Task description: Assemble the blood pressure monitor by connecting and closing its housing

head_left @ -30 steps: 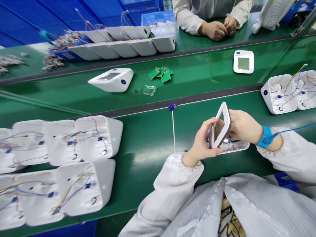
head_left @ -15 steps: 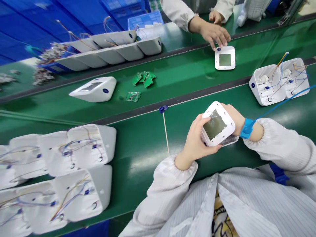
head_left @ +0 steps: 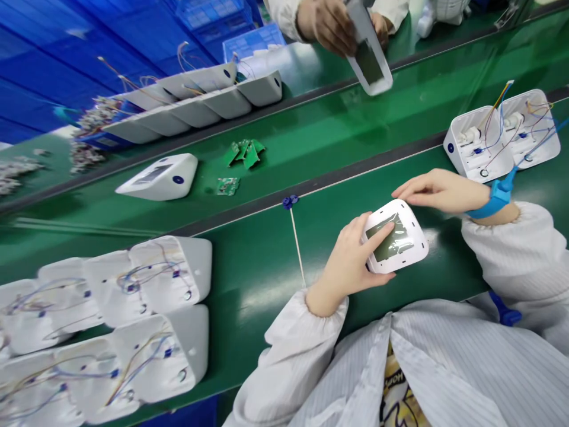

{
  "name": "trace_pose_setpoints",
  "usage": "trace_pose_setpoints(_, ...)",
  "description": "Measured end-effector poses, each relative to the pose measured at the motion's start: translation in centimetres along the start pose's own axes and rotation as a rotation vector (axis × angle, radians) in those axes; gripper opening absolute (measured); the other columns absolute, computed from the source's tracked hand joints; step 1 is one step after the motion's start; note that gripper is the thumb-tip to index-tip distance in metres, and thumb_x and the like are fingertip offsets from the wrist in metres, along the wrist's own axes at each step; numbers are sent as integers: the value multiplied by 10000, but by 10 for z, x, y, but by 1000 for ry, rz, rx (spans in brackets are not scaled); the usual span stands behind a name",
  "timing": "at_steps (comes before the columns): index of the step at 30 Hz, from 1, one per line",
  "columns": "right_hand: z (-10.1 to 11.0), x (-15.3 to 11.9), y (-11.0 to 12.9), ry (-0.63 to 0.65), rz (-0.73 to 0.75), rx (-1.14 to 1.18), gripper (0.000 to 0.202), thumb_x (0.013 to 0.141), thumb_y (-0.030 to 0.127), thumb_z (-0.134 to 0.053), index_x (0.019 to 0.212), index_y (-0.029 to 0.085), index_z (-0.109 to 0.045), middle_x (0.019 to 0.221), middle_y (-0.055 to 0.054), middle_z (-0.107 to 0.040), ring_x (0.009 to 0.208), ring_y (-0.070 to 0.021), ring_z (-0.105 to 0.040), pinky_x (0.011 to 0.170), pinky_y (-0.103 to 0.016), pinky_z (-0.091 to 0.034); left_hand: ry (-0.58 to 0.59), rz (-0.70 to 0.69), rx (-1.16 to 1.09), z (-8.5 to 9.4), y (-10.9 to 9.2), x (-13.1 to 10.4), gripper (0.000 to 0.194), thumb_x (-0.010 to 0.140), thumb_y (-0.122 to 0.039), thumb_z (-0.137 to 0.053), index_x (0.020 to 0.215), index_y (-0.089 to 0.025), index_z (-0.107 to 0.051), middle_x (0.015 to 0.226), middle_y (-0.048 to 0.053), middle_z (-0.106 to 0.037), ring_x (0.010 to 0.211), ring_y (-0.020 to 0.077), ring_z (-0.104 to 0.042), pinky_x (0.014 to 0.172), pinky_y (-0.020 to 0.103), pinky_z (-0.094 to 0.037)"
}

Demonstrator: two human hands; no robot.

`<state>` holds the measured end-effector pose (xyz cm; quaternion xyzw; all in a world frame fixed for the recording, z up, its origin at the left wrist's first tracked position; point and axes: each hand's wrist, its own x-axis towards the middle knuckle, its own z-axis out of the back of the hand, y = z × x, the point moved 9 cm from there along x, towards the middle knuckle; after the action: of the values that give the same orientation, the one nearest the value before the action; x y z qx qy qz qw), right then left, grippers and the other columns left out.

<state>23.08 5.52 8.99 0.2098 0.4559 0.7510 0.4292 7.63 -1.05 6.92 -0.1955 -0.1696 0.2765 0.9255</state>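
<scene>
My left hand [head_left: 344, 261] grips a white square device with a grey display [head_left: 406, 246] by its left side, the index finger lying across the screen. The device is slightly tilted and faces up at me; its underside is hidden. My right hand [head_left: 438, 190] is off the device, just above its upper edge, with the fingers stretched out to the left and nothing visible in them. A blue wrist strap [head_left: 493, 198] with a cord circles my right wrist. Just behind that hand stand open white housings [head_left: 480, 145] with coloured wires.
Rows of wired white housings [head_left: 195, 273] fill the left. A white stick [head_left: 297, 246] with small blue parts [head_left: 290, 202] lies mid-bench. Beyond are green circuit boards [head_left: 246, 153] and a wedge-shaped device [head_left: 171, 184]. Across the line, a co-worker's hand [head_left: 326, 26] holds a display device [head_left: 371, 56].
My right hand has let go of the device and moved up and right. My left hand keeps it, now slightly turned. The co-worker has lifted the other display device off the green surface.
</scene>
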Motion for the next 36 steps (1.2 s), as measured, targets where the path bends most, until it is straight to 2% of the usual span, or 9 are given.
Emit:
trace_pose_setpoints(4, 0, -12, -32, -295, -178, 270, 385, 871, 526, -625, 1056, 210, -744, 1033, -52, -758, 953, -221, -684, 826, -346, -539, 102, 33, 49, -3, 4, 2, 990, 702, -597, -794, 1522, -287, -334, 1529, 220, -282, 1356, 473, -360, 1047, 630, -368)
trace_pose_setpoints(8, -22, -13, -43, -393, -258, 157, 529, 909, 650, -514, 904, 183, -762, 807, -35, -735, 761, -200, -645, 662, -311, -476, 171, 64, 83, -11, 10, 3, 1081, 668, -733, -752, 1543, -308, -280, 1588, 220, -200, 1383, 504, -317, 1074, 695, -290)
trace_pose_setpoints(11, -24, -15, -42, -461, -280, 58, 605, 948, 665, -423, 852, 168, -755, 697, -31, -686, 677, -182, -599, 616, -305, -425, 116, 75, 66, -18, 11, 4, 1228, 598, -853, -691, 1561, -241, -235, 1596, 255, -141, 1388, 529, -273, 1081, 709, -241)
trace_pose_setpoints(14, -22, -18, -40, -483, -276, 45, 646, 959, 685, -370, 863, 170, -749, 728, -39, -691, 687, -182, -604, 618, -301, -421, 70, 108, 53, -24, 12, 1, 1161, 631, -812, -696, 1550, -253, -260, 1584, 244, -169, 1359, 506, -309, 1053, 661, -297)
trace_pose_setpoints(21, -31, -16, -43, -466, -161, 122, 628, 999, 641, -281, 1124, 200, -710, 1107, -82, -729, 1055, -254, -658, 916, -378, -497, -189, 503, 143, -7, 38, 3, 1106, 649, -692, -751, 1530, -207, -291, 1464, 246, -315, 1222, 465, -428, 977, 625, -376)
trace_pose_setpoints(25, -44, -13, -38, -386, -65, 59, 650, 861, 602, -616, 1380, 215, -558, 1368, -111, -615, 1254, -312, -574, 1049, -485, -456, -255, 675, 217, -7, 34, -5, 1116, 704, -747, -683, 1546, -157, -249, 1451, 290, -311, 1195, 486, -446, 938, 643, -401)
trace_pose_setpoints(27, -49, -12, -36, -319, -58, 34, 755, 769, 526, -748, 1417, 219, -514, 1387, -116, -600, 1260, -320, -571, 1044, -494, -465, -231, 668, 249, -14, 22, -15, 1100, 749, -786, -609, 1552, -137, -230, 1477, 328, -264, 1212, 510, -442, 923, 660, -408)
trace_pose_setpoints(31, -54, -9, -29, -174, -41, 49, 676, 781, 418, -756, 1389, 228, -529, 1339, -98, -636, 1196, -285, -619, 1000, -447, -502, -249, 566, 257, -18, 6, -37, 940, 898, -710, -465, 1554, -100, -180, 1503, 359, -245, 1293, 507, -418, 947, 646, -424)
trace_pose_setpoints(36, -56, -6, -22, -115, -41, 42, 667, 778, 393, -759, 1380, 232, -520, 1318, -88, -646, 1165, -275, -635, 975, -430, -510, -254, 533, -66, 3, 53, -13, 849, 986, -610, -358, 1570, -102, -7, 1283, 253, -585, 1115, 354, -612, 905, 511, -510)
